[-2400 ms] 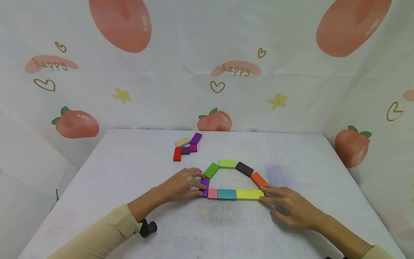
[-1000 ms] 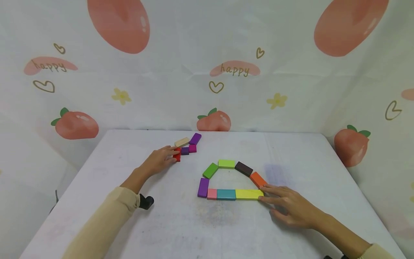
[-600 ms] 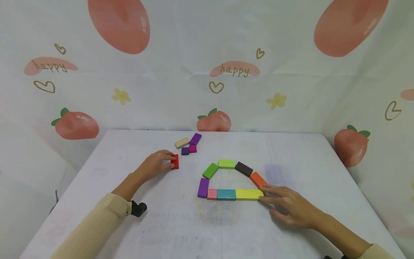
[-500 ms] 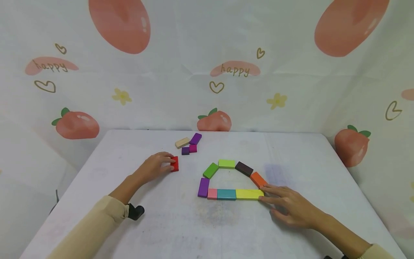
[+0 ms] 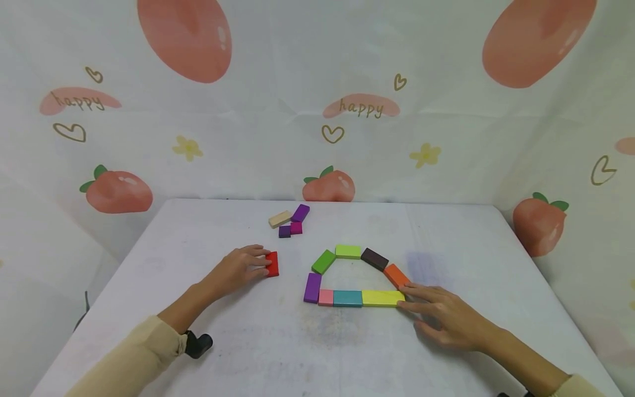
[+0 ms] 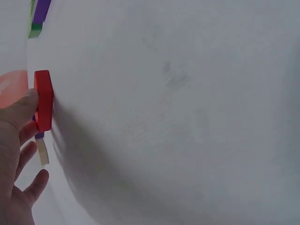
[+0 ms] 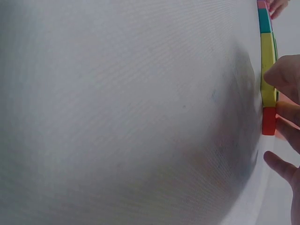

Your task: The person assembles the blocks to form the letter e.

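Observation:
My left hand [image 5: 240,270] pinches a red block [image 5: 273,264], left of the block outline. In the left wrist view the thumb lies on the near face of the red block [image 6: 44,101]. My right hand [image 5: 444,315] rests at the outline's right corner, its fingertips touching the ends of the orange block [image 5: 396,274] and the yellow block [image 5: 379,298]. The outline continues with a teal block [image 5: 347,298], a pink block [image 5: 325,297], a purple block [image 5: 312,288], a green block [image 5: 324,262], a lime block [image 5: 348,251] and a dark brown block [image 5: 374,258].
Farther back on the white table [image 5: 218,220] lie a beige block [image 5: 280,219], a purple block [image 5: 300,213], a dark purple cube [image 5: 284,231] and a magenta cube [image 5: 296,227]. A printed cloth backdrop [image 5: 278,71] stands behind the table.
My left hand has left the outline's purple block, reached the back group, taken the red block and brought it nearer. My right hand has stayed in place.

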The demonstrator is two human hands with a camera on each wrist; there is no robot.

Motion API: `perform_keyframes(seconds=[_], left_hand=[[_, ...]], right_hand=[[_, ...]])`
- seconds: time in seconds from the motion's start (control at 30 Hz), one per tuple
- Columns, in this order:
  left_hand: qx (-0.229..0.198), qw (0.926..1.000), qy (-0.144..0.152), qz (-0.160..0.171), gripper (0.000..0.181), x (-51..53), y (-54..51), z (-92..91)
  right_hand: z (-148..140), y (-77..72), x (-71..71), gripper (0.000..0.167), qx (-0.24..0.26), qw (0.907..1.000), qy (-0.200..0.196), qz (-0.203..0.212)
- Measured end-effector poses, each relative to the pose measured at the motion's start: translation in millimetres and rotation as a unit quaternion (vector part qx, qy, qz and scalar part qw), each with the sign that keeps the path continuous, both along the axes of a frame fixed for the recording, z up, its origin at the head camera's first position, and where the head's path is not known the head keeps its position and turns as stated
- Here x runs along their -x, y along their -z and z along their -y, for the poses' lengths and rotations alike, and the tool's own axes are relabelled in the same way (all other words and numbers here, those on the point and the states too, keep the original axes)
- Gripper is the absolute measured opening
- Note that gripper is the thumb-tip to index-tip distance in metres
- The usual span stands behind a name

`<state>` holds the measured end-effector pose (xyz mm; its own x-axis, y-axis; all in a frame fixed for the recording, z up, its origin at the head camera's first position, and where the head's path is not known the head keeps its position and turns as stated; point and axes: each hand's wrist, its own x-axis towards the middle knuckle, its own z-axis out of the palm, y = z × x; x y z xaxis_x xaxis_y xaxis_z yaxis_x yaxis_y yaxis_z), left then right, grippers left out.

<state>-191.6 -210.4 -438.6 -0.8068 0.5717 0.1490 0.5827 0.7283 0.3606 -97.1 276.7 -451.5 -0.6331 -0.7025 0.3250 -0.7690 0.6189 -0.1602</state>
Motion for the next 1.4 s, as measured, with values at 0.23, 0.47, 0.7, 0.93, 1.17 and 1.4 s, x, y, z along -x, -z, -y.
perform_keyframes(seconds=[0.23, 0.47, 0.7, 0.93, 1.17, 1.4], left_hand=[[-0.001, 0.9980, 0.040, -0.049, 0.032, -16.4, 4.6, -8.5], [0.032, 0.9938, 0.076, -0.075, 0.034, -29.8, 0.1, -18.2], [0.055, 0.9858, 0.125, -0.098, 0.029, -41.5, -3.4, -25.0], [0.082, 0.9753, 0.165, -0.122, 0.027, -54.2, -8.9, -30.9], [0.080, 0.9768, 0.171, -0.102, 0.029, -62.9, -13.3, -36.7], [0.074, 0.9770, 0.185, -0.076, 0.030, -70.1, -10.4, -41.7]], right_hand=[[-0.1, 0.0, 0.1, 0.052, -0.001, 1.0000, 0.001, 0.000], [0.0, 0.0, -0.3, 0.052, -0.003, 1.0000, 0.002, 0.002], [0.2, -0.4, -0.5, 0.051, -0.003, 1.0000, 0.002, 0.002], [-0.6, 0.1, -0.4, 0.051, -0.004, 1.0000, 0.006, 0.004], [-0.2, -0.3, -0.6, 0.051, -0.001, 1.0000, 0.004, 0.003], [0.3, -1.0, -0.9, 0.050, -0.001, 1.0000, 0.005, 0.004]])
